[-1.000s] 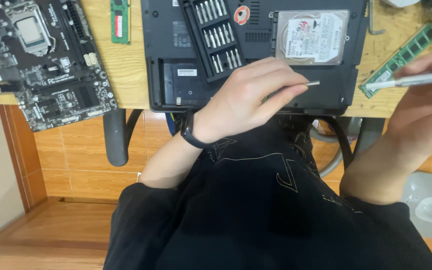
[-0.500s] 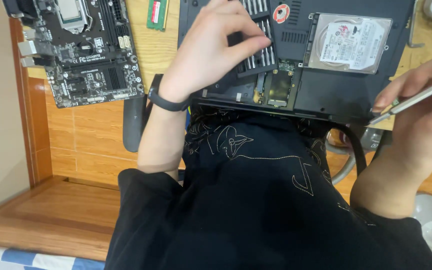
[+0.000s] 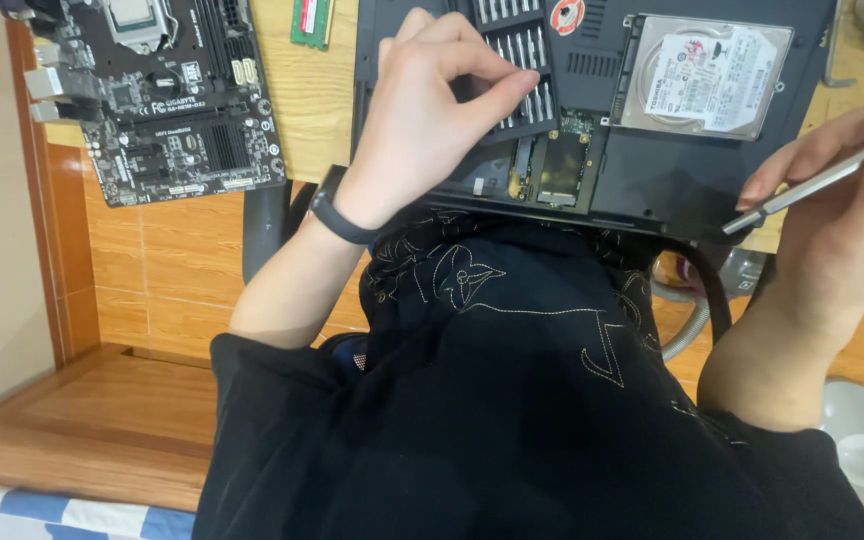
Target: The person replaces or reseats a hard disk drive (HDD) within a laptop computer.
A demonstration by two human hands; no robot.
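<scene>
A black laptop (image 3: 652,185) lies bottom up on the wooden desk with its cover off. Its silver hard drive (image 3: 707,75) and a green memory module (image 3: 562,165) are exposed. A black rack of screwdriver bits (image 3: 522,45) rests on the laptop. My left hand (image 3: 432,110), with a black band on the wrist, hovers over that rack, thumb and forefinger pinched together at the bits; whether a bit is between them is hidden. My right hand (image 3: 842,190) is at the laptop's near right corner and grips a slim silver screwdriver (image 3: 802,188), tip pointing left.
A bare black motherboard (image 3: 167,100) sits at the desk's left end, with a green memory stick (image 3: 310,20) beside it. Below the desk are chair legs (image 3: 264,230), a grey hose (image 3: 687,330) and tiled floor. My black shirt fills the lower view.
My left hand, which held a thin bit over the laptop's near edge, has moved up onto the bit rack and pinched there. The view shifted right; the right hand keeps the screwdriver.
</scene>
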